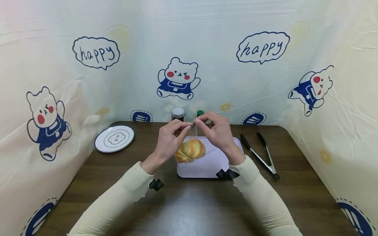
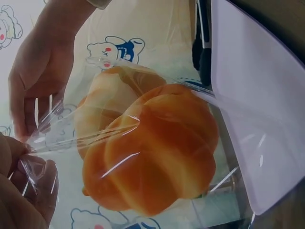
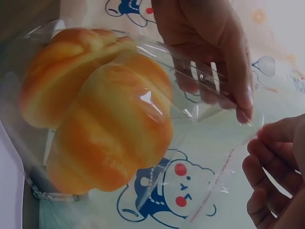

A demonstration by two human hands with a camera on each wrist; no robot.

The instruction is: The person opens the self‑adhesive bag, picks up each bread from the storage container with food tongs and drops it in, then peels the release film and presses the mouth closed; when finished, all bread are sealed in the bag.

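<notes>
Two golden bread rolls [image 2: 152,148] sit inside a clear plastic bag [image 3: 188,112], which hangs from both hands above the table. My left hand [image 1: 171,139] pinches the gathered top of the bag between thumb and fingertips. Close beside it, my right hand [image 1: 217,131] pinches the bag's edge, its fingertips nearly meeting the left ones. In the right wrist view, small red print runs along a strip of the film near the right fingers. Below and behind the bag lies a pale lilac tray [image 1: 195,172], partly hidden by the rolls and right wrist.
Black-handled metal tongs [image 1: 261,155] lie right of the tray. A white plate [image 1: 114,139] with a dark rim is at the back left. Behind the hands stand a jar [image 1: 178,113] with a pale lid and a green-capped container [image 1: 200,113], mostly hidden. Printed cloth surrounds the table.
</notes>
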